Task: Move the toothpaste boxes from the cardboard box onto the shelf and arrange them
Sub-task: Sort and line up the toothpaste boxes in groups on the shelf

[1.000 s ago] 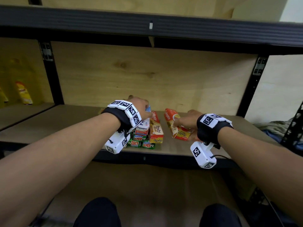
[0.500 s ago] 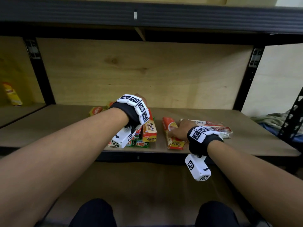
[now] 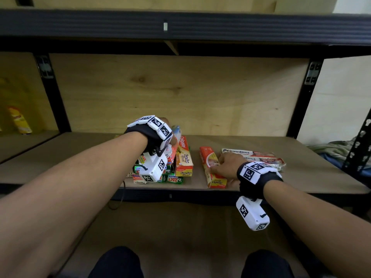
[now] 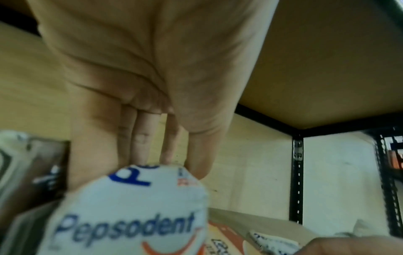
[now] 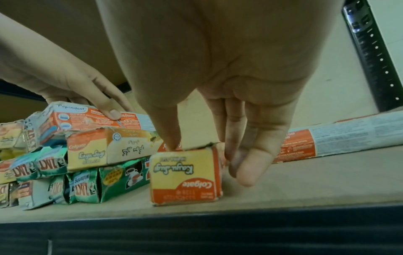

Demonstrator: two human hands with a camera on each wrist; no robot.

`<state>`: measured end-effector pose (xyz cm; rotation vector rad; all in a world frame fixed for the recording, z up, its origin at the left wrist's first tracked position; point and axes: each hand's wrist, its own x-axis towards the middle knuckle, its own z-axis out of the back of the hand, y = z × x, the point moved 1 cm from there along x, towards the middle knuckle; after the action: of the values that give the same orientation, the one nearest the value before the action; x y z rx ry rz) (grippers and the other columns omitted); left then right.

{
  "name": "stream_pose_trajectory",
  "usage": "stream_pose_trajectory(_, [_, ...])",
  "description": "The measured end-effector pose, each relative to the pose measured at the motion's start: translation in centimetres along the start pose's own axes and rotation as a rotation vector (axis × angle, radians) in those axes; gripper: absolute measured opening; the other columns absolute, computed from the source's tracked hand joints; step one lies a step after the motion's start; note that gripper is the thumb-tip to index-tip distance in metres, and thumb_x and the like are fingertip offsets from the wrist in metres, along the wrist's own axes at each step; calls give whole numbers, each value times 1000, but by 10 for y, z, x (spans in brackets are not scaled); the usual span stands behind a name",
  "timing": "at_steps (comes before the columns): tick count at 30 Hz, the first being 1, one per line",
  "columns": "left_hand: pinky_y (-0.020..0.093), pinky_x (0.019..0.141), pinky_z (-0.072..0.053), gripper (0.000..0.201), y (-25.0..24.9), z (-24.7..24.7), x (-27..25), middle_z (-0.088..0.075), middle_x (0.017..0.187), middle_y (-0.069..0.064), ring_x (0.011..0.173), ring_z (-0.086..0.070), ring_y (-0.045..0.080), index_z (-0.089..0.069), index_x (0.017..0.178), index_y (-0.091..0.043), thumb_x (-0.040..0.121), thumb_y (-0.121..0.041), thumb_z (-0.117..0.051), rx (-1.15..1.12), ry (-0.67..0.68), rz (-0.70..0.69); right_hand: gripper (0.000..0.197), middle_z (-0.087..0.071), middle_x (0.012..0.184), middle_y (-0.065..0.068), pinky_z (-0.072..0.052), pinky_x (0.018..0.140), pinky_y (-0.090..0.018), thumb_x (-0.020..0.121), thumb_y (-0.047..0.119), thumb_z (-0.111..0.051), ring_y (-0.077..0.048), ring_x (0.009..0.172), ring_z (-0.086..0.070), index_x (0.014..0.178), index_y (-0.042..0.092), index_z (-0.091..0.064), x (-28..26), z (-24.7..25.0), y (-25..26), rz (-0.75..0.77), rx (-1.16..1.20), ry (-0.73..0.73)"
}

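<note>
The left hand (image 3: 168, 127) grips a Pepsodent box (image 5: 91, 119) atop the stack (image 3: 160, 169) at the shelf's (image 3: 301, 177) front edge, thumb pressed against its side. The right hand (image 3: 226, 164) holds a lone Colgate box (image 3: 210, 167) between thumb and fingers; its long axis runs front to back, one end at the front edge. Bare shelf lies between stack and box.

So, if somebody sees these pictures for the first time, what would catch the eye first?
Probably the stack of toothpaste boxes at the shelf's front edge, with the left hand on the Pepsodent box on top. Next, the right hand holding a single Colgate box lying apart, to the right of the stack. Behind it lie long Pepsodent boxes.
</note>
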<state>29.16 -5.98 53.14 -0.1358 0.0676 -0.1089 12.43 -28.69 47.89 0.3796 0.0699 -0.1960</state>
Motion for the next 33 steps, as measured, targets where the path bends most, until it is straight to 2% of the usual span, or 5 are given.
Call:
stream_pose_trajectory(8, [45,100,-49,21,-23,31,-114,-65,113,10,104,-62,27,-61,114,-15,94,-20,-64,-529,114,-90,55,-59,131,-8,-55,61,-28,92,30,-58,-23,81,-67,144,24,-41,-3,23,9,139,55,-146])
stream_pose_trajectory(11, [48,91,-55,31,-22,31,-122,-69,116,12,102,-67,29,-59,123,-16,93,-17,-66,-833,212,-82,54,-65,118,-7,-58,81,-36,92,32,-55,-24,93,-67,143,27,-39,-2,32,10,153,141,-207])
stream_pose_trajectory(15, [36,63,-59,29,-23,25,-122,-69,104,12,82,-67,22,-57,127,-14,98,-13,-57,-1031,265,-92,53,-66,109,-10,-61,65,-41,95,37,-62,-26,77,-72,140,21,-39,-12,37,18,158,599,-34])
stream_pose_trajectory(22, [47,88,-54,28,-29,18,-121,-71,106,17,95,-68,29,-56,123,-2,97,-14,-57,-1210,344,-123,63,-71,105,-10,-62,70,-40,84,48,-73,-25,80,-74,133,18,-47,-37,27,36,218,798,113])
stream_pose_trajectory(33, [38,70,-61,32,-46,10,-127,-70,112,20,92,-72,30,-61,118,5,90,-8,-67,-1613,269,-206,39,-68,116,-22,-62,74,-40,96,18,-63,-39,97,-71,130,12,-46,-48,27,36,220,1253,254])
